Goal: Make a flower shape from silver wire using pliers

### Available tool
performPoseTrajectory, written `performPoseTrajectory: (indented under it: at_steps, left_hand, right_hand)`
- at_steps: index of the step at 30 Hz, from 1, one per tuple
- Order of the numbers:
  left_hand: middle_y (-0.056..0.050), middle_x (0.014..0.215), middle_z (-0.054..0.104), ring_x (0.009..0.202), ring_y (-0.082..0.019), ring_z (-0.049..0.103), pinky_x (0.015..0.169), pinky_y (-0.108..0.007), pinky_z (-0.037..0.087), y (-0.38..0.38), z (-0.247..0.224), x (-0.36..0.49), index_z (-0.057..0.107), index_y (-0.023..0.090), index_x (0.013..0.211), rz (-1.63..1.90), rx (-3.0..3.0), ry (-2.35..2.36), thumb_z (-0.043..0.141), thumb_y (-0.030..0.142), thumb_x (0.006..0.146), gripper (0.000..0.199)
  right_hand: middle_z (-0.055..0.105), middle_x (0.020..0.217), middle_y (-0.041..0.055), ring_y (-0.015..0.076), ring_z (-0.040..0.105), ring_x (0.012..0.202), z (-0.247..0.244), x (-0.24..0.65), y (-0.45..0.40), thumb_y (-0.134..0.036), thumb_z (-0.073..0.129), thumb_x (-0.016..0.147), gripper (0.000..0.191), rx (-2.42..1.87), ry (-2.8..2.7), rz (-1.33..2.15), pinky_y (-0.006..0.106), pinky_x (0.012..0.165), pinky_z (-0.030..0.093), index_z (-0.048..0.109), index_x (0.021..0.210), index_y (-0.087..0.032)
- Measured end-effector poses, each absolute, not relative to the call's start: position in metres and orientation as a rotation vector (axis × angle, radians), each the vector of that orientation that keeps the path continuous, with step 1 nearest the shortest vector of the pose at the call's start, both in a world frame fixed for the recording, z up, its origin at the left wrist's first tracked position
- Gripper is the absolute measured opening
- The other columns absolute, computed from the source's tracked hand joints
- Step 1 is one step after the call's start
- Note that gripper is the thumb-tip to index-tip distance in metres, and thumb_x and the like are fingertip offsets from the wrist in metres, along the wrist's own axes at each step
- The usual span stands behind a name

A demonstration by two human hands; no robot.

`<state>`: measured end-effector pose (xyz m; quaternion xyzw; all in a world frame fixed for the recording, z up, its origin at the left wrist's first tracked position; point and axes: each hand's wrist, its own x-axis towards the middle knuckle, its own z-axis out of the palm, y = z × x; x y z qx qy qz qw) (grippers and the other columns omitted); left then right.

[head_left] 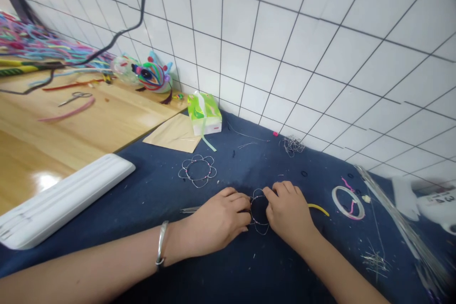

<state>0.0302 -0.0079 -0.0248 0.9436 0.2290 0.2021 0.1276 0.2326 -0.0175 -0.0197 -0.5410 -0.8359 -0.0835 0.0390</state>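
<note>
The left hand (223, 218) had its grip clamped on the left edge of a wire ring (260, 223), the right hand (289, 210) likewise on the right, presumably to steady so light a frame at or just above the dark worktop (254, 268). A second ring (198, 180) lay beyond the left hand, probably out of the way.

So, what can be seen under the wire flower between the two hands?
Dark blue cloth shows through the middle of the wire flower. What lies under its sides cannot be fully seen: the left hand and right hand partly cover them.
</note>
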Motion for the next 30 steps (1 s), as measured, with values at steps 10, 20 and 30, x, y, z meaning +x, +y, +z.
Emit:
performPoseTrajectory:
  at_steps: [10, 20, 30]
  left_hand:
    - [-0.004, 0.089, 0.06, 0.094, -0.018, 0.054, 0.088, -0.035, 0.036, -0.005, -0.03, 0.03, 0.059, 0.018, 0.08, 0.532, 2.734, 0.645, 0.047, 0.021, 0.084, 0.013]
    - [-0.004, 0.102, 0.06, 0.093, -0.017, 0.054, 0.087, -0.034, 0.037, 0.001, -0.026, 0.023, 0.057, 0.02, 0.1, 0.543, 2.639, 0.722, 0.042, 0.017, 0.086, 0.021]
    - [-0.003, 0.103, 0.058, 0.098, -0.019, 0.05, 0.087, -0.036, 0.035, 0.012, -0.036, 0.026, 0.059, 0.022, 0.098, 0.483, 2.702, 0.789, 0.045, 0.014, 0.083, 0.023]
  right_hand:
    - [0.053, 0.089, 0.0085, 0.0223, 0.045, 0.087, -0.026, 0.243, -0.02, -0.015, 0.045, 0.077, 0.027, -1.723, -2.486, -0.119, 0.035, 0.075, 0.035, 0.056, 0.101, -0.019]
    - [0.054, 0.097, 0.0086, 0.0226, 0.047, 0.091, -0.019, 0.254, -0.025, -0.023, 0.049, 0.079, 0.028, -1.619, -2.379, 0.002, 0.039, 0.08, 0.039, 0.054, 0.106, -0.019]
    - [0.051, 0.095, 0.0066, 0.0211, 0.045, 0.089, -0.021, 0.233, -0.048, -0.025, 0.049, 0.082, 0.025, -1.425, -2.578, 0.257, 0.039, 0.079, 0.037, 0.055, 0.106, -0.023]
